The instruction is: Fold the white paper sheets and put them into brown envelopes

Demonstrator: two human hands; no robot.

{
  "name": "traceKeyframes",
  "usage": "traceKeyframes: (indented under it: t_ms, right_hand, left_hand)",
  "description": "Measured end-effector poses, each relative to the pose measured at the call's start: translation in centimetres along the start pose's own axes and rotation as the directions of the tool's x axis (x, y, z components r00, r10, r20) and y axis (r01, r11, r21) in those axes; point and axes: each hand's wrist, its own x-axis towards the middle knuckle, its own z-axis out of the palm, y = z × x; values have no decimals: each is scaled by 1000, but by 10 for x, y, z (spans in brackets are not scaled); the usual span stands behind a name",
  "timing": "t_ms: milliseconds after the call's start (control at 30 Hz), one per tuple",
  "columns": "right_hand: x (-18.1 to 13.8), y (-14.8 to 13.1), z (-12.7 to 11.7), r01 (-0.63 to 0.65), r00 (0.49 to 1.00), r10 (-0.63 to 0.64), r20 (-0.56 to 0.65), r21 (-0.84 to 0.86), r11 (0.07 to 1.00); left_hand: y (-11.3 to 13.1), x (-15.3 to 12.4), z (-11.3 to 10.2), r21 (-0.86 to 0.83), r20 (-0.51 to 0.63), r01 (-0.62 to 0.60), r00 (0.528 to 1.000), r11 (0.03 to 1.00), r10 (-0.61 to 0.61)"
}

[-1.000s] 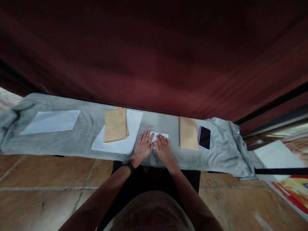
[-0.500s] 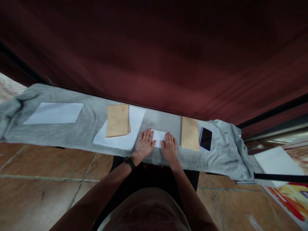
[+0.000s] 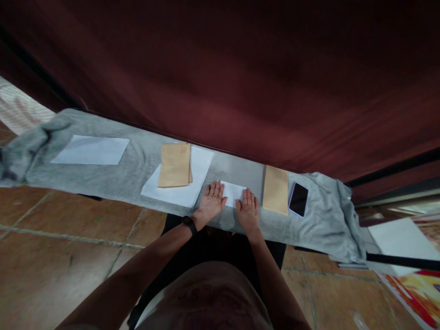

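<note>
A small folded sheet of white paper (image 3: pixel 233 194) lies on the grey cloth in front of me. My left hand (image 3: pixel 212 203) rests flat on its left end, fingers stretched out. On the right end lies my right hand (image 3: pixel 248 211), also flat with the fingers extended. Part of the paper is hidden beneath both hands. Left of my hands, brown envelopes (image 3: pixel 174 165) sit on top of larger white sheets (image 3: pixel 202 165). To the right is another brown envelope (image 3: pixel 275 190).
A phone (image 3: pixel 299 199) lies beside the right-hand envelope. Farther left is a flat white sheet (image 3: pixel 92 150). The grey cloth (image 3: pixel 134 178) covers a long narrow table, with a dark red curtain (image 3: pixel 220 101) hanging along its far edge. The floor is tiled (image 3: pixel 68 270).
The camera view has shifted and tilted slightly. Both hands stay flat on the folded paper, and its visible middle stretch looks a little wider between them.
</note>
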Motion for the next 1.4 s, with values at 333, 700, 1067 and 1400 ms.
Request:
traceKeyframes:
  t_ms: [333, 700, 1067, 1400]
  right_hand:
    - [-2, 2, 1, 3, 1000, -2, -23, 17, 1000]
    - [-1, -1, -2, -15, 1000, 15, 5, -17, 1000]
    - [-1, -1, 0, -23, 1000, 23, -8, 19, 1000]
    - [-2, 1, -2, -10, 1000, 11, -26, 48, 999]
  left_hand:
    - [1, 0, 3, 31, -23, -25, 999, 999, 25]
    - [1, 1, 3, -5, -16, -51, 999, 999, 51]
    - [-19, 25, -8, -477, -62, 216, 959, 852, -278]
    - [-27, 33, -12, -667, 113, 394, 892, 632, -437]
